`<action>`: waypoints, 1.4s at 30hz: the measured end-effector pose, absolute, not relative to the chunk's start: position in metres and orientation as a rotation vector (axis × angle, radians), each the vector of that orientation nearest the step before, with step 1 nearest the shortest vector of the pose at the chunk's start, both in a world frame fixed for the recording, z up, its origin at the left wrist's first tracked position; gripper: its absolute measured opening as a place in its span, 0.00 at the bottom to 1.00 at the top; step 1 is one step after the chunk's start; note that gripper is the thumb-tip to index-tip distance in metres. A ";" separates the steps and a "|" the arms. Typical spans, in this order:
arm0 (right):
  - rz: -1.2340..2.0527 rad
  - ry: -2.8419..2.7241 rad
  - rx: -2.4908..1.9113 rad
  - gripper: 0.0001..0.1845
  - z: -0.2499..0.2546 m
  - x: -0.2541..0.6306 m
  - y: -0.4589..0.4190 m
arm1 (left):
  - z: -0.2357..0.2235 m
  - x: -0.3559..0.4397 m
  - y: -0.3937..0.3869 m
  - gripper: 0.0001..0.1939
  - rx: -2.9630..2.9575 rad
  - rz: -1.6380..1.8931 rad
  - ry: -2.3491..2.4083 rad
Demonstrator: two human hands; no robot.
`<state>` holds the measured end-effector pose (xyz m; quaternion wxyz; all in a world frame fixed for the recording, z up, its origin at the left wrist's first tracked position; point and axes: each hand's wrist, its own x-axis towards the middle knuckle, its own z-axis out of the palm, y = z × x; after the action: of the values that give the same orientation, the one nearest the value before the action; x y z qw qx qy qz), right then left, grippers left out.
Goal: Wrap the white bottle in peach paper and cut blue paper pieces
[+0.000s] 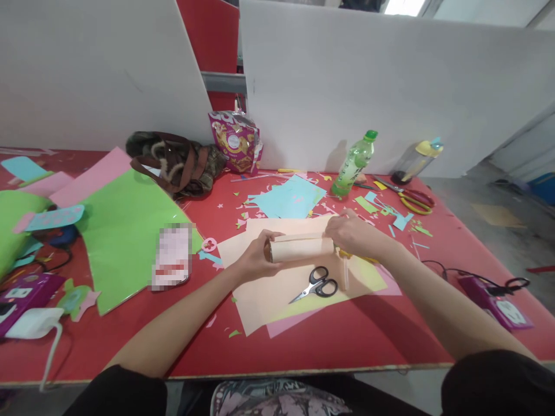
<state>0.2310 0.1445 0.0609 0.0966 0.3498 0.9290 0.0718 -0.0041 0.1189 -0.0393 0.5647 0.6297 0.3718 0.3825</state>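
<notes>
A cream paper roll (302, 249) lies sideways between my hands, with a loose paper edge along its top. My left hand (259, 254) is closed around its left end, thumb and fingers on either side. At the right end, the fingers of my right hand (349, 231) pinch the upper edge; their tips are partly hidden. Whatever may be inside the roll is hard to make out. Below it, black-handled scissors (318, 283) rest on a stack of peach paper (255, 300), with yellow and pink sheets beneath. A thin clear stick (346, 273) is near my right wrist.
On the red table (199, 352) are paper scraps, blue sheets (290, 196), a green sheet (125, 231), a phone (172, 254) and red-yellow scissors (416, 201). A green bottle (353, 164), snack bag (236, 141), camouflage bag (177, 162) and tumbler (416, 162) stand behind. Power strips (494, 300) flank both sides.
</notes>
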 end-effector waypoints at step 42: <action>0.142 2.564 1.680 0.11 0.043 0.203 0.100 | -0.035 -0.002 0.118 0.24 1.453 0.918 0.884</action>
<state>0.2029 0.1003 0.0428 0.0365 0.5472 0.8349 0.0462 -0.0020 0.1184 -0.0348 0.5684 0.6184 0.3763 0.3910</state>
